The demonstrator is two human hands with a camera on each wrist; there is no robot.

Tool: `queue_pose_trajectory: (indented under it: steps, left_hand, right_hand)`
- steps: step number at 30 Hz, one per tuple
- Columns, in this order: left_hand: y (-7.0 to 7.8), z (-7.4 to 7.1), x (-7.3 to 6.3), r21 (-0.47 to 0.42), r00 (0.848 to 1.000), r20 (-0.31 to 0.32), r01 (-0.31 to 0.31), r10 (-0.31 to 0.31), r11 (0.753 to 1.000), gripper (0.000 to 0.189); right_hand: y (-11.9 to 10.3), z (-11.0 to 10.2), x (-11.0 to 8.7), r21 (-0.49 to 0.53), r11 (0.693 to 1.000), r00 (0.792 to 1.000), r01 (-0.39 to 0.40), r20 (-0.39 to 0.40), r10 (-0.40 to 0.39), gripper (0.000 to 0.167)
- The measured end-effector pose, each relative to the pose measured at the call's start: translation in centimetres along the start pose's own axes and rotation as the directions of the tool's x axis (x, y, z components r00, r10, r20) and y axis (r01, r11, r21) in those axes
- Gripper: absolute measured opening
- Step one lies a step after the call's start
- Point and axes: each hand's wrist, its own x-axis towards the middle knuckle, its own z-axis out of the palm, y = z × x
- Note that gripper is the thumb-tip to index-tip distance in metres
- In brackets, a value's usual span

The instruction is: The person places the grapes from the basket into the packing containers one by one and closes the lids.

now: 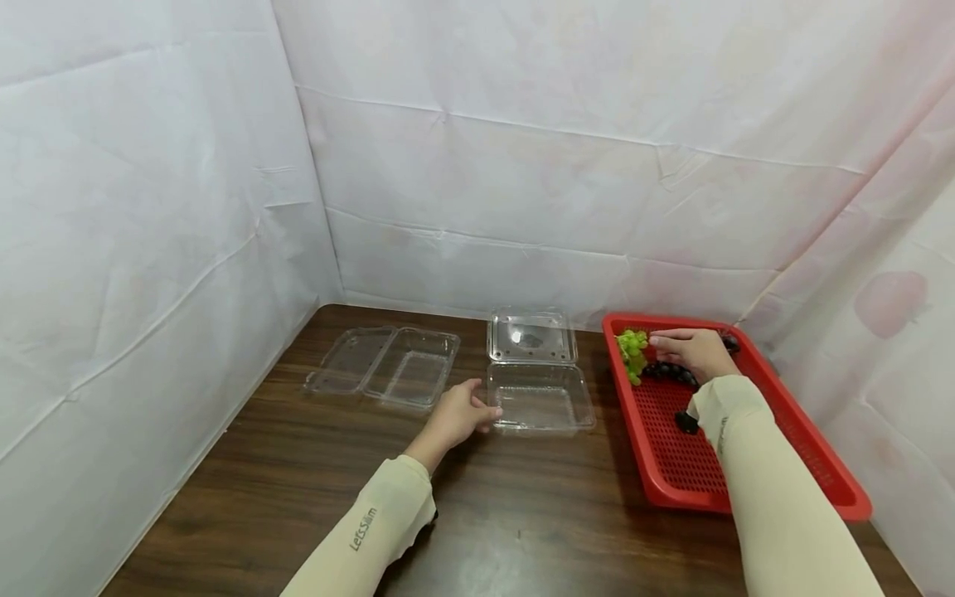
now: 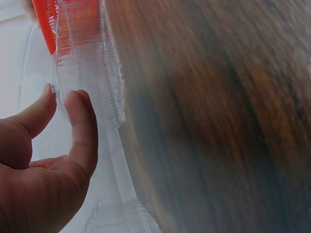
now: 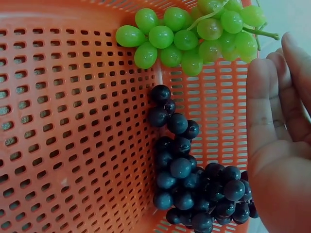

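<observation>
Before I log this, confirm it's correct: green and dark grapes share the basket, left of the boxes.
Not left: the head view shows the basket right of the boxes. Green grapes and dark grapes do share it.

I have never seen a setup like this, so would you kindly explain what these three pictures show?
There is no machine: a person works with two bare hands. The wide picture comes from a camera on the head, the other two from cameras on each wrist. On the brown table are a left container and a right container, both clear and open, and a red basket with dark grapes inside and green grapes at its far left corner. The left hand has its fingers at the right container's rim; the right hand is at the green grapes' stem. Whether either grips is hard to tell.
</observation>
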Motion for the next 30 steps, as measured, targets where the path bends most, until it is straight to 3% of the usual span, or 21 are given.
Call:
queue_pose_trajectory:
  steps: [5, 11, 19, 26, 30]
  left_hand:
    - [0.1, 0.3, -0.3, -0.105, 0.999, 0.049, 0.008, -0.003, 0.994, 0.075]
    - [0.2, 0.2, -0.5, -0.097, 0.997, 0.076, -0.012, 0.020, 0.995, 0.072]
    - [-0.1, 0.3, -0.5, -0.081, 0.994, 0.104, -0.032, 0.040, 0.996, 0.069]
    - [-0.2, 0.3, -0.4, -0.100, 0.992, 0.109, -0.048, 0.059, 0.994, 0.067]
    - [-0.1, 0.1, -0.2, -0.097, 0.991, 0.109, -0.062, 0.072, 0.993, 0.067]
  right_hand:
    - [0.5, -0.1, 0.0, 0.011, 1.000, 1.000, -0.001, 0.008, 0.000, 0.060]
    - [1.0, 0.2, 0.2, 0.030, 1.000, 1.000, 0.005, 0.023, -0.005, 0.058]
    - [1.2, 1.1, 0.7, 0.066, 0.998, 1.000, 0.006, -0.022, -0.005, 0.057]
    - [0.8, 1.5, 1.0, -0.029, 0.999, 0.995, 0.015, -0.095, -0.017, 0.048]
    - [0.1, 1.6, 1.0, -0.030, 0.999, 0.991, 0.037, -0.131, -0.040, 0.048]
